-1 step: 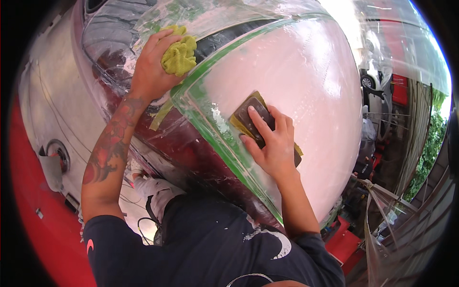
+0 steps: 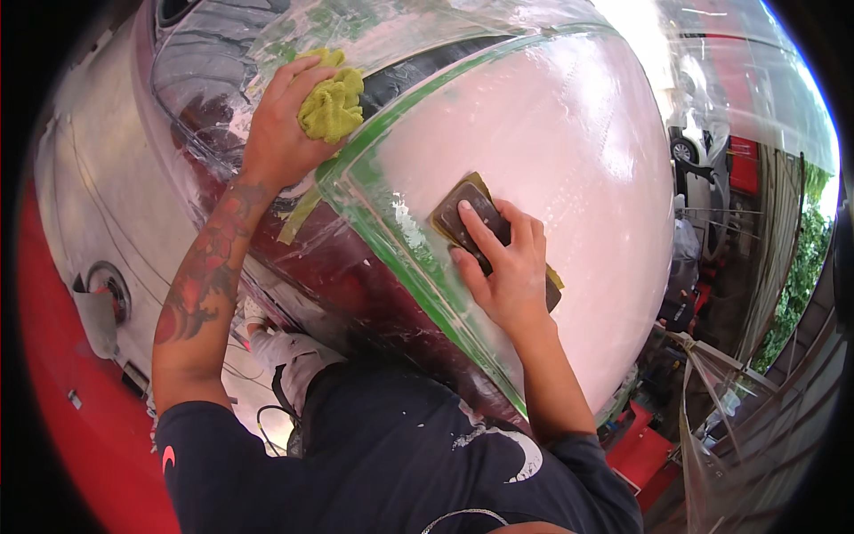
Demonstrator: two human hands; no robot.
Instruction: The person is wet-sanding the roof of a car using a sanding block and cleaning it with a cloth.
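The right hand presses flat, fingers spread, on a dark sanding block lying on the pale pink car panel, its long axis running from upper left to lower right. The left hand grips a yellow-green cloth beside the green masking tape.

left hand curled closed, right hand flat with fingers spread.
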